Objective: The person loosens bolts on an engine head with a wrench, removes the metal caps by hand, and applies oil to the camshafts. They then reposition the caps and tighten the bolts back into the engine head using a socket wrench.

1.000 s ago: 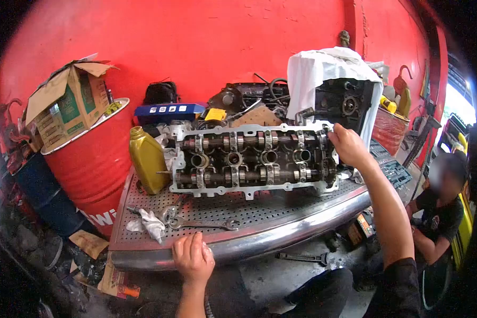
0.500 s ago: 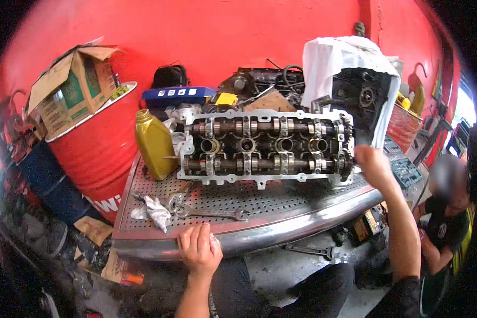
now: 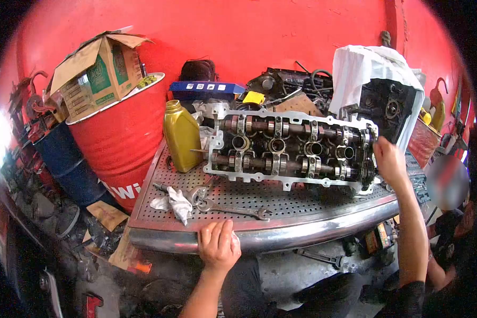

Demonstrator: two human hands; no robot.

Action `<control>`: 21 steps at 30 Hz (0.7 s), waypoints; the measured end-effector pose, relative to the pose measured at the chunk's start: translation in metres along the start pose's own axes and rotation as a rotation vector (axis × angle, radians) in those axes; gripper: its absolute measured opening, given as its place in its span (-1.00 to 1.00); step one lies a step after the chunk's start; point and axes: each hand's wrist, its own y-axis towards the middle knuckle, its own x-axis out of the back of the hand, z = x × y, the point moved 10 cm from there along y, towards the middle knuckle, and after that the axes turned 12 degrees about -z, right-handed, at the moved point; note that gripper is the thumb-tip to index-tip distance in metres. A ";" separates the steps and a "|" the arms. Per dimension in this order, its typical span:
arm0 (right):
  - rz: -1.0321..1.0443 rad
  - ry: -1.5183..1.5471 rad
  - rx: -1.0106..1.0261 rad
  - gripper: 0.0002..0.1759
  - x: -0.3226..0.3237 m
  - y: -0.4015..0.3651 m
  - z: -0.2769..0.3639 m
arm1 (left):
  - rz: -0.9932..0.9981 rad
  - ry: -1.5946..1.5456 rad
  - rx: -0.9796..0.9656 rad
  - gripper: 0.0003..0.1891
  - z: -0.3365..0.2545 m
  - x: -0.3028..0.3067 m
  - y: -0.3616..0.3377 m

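A cylinder head [image 3: 289,180] with two camshafts and several round spark plug tubes lies on the perforated metal bench, its valve gear facing me. My right hand [image 3: 391,161] is closed at its right end, beside the timing gears; what the fingers hold, if anything, is hidden. My left hand [image 3: 218,245] is curled over the bench's rounded front edge [image 3: 297,239], gripping it. Just beyond that hand lie a combination wrench [image 3: 238,210], a white rag [image 3: 180,205] and a ratchet-like metal tool [image 3: 198,195]. A gold oil bottle [image 3: 183,140] stands upright left of the cylinder head.
Left of the bench stands a red drum [image 3: 116,143] bearing a cardboard box [image 3: 98,79]. Behind are a blue tray [image 3: 206,91] and a dark engine part [image 3: 387,106] under white plastic. A socket set [image 3: 418,183] and another person [image 3: 448,183] are at right. A wrench [image 3: 320,258] lies below.
My view has turned, so the scene sits further right in the picture. The right hand, blurred before, is sharper and still at the cylinder head's right end. My left hand stays on the edge.
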 end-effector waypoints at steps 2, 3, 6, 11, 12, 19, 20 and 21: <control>0.041 0.038 -0.075 -0.68 0.005 -0.007 -0.007 | -0.009 -0.005 -0.002 -0.61 -0.001 0.001 0.000; 0.023 0.046 -0.153 -0.65 0.009 -0.008 -0.014 | -0.001 0.001 0.008 -0.62 0.000 0.000 0.000; 0.007 0.132 -0.254 -0.54 0.020 0.007 -0.024 | 0.053 -0.013 0.041 -0.63 -0.002 0.000 0.000; 0.218 -0.093 -0.109 -0.55 -0.015 -0.055 0.007 | 0.042 0.002 0.009 -0.66 -0.002 -0.002 -0.005; 0.108 -0.033 -0.192 -0.56 -0.014 -0.058 -0.002 | 0.045 0.019 0.012 -0.67 -0.004 -0.002 -0.005; -0.136 0.081 -0.039 -0.63 -0.003 -0.060 0.004 | 0.171 -0.225 0.372 -0.75 -0.016 -0.031 0.019; -0.169 0.058 -0.040 -0.66 -0.005 -0.069 0.004 | 0.132 -0.241 0.305 -0.76 -0.030 -0.036 0.023; -0.225 0.066 -0.100 -0.69 0.000 -0.089 0.004 | 0.150 -0.211 0.245 -0.75 -0.041 -0.042 0.024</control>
